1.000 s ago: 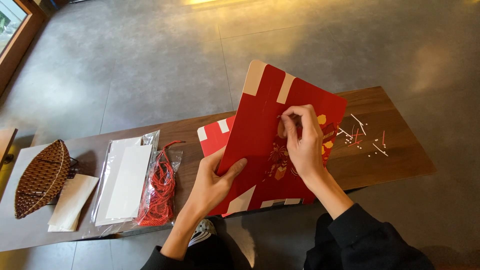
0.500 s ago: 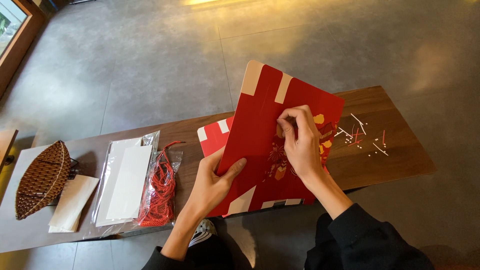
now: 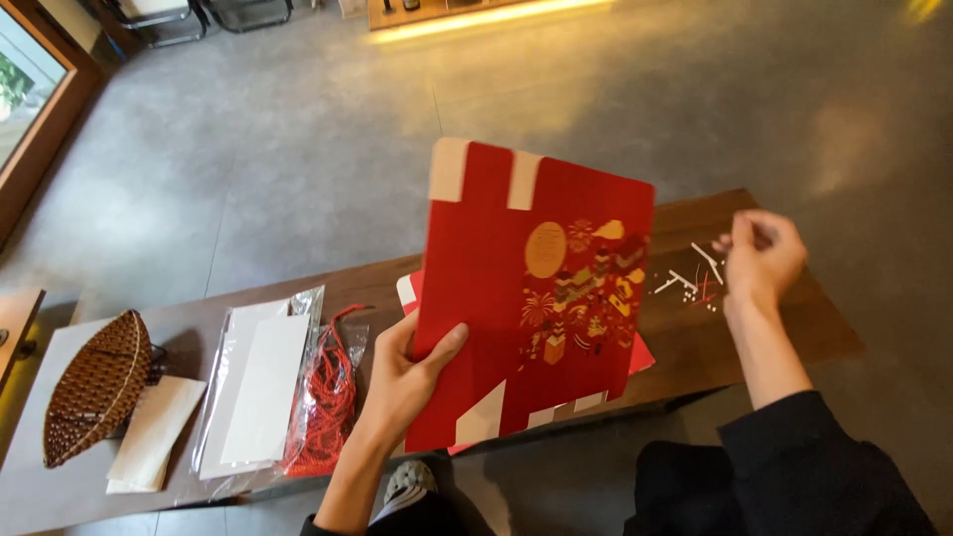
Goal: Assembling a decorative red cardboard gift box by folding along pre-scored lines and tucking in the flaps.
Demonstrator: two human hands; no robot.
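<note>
head view: left hand (image 3: 402, 377) has its grip closed on the lower left edge of a flat red card sheet (image 3: 536, 298) — thumb on the front, fingers behind — holding it upright and tilted over the near edge of the long dark wooden worktop (image 3: 764, 342). the sheet is unfolded packaging by the look of it: red all over, cream tabs at the top and along the bottom, a gold oval and a cluster of gold and coloured pictures on the right half. i'd say it's not far along, the sheet is still flat with no fold made. another red sheet (image 3: 415, 290) with a cream tab peeks out behind it, lying on the worktop. right hand (image 3: 759, 260) is off the sheet, out over a scatter of small white and red bits (image 3: 695, 283), fingers loosely curled — can't tell if it's pinching anything. further left: a clear plastic bag with white sheets (image 3: 256, 392), a bundle of red cord (image 3: 323, 402) just beside it, a plain cream paper (image 3: 154, 432), and a woven brown basket (image 3: 94, 389) at the far end.
</note>
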